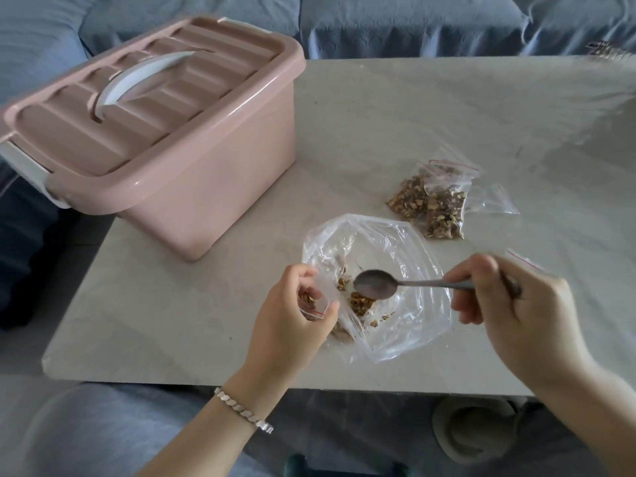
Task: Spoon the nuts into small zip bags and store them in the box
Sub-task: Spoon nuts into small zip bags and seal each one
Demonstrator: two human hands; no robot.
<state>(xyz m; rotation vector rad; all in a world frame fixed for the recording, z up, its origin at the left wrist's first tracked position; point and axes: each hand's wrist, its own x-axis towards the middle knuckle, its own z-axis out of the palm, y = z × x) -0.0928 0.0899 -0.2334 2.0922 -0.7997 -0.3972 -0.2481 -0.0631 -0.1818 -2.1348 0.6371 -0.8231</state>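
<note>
At the near centre of the pale grey stone-look counter (378, 115), head view, lies a large clear plastic bag (406, 325), spread open, with a small remainder of chopped brown nuts (359, 302) inside.

Left hand (292, 315): fingers and thumb curled round a small clear zip bag with a red seal strip (311, 301), held at the left edge of the large bag. Some nuts are visible inside the small bag. A silver link bracelet (241, 411) is on this wrist.

Right hand (509, 304): fingers pinching the handle of a grey metal spoon (375, 284). The spoon's bowl is over the nuts in the large bag and looks empty. Whether it touches the nuts cannot be told.

Two filled small zip bags of nuts (444, 211) lie overlapping on the counter beyond the large bag, to its right. An empty small clear zip bag (492, 201) lies just beside them. The red-striped edge of another bag shows behind the right hand.

A pink rectangular plastic box (206, 180) stands at the far left of the counter, well apart from the bags, with its ribbed pink lid (155, 98) on and a white carrying handle (141, 80) folded flat. A blue-covered sofa (413, 22) runs behind the counter.
</note>
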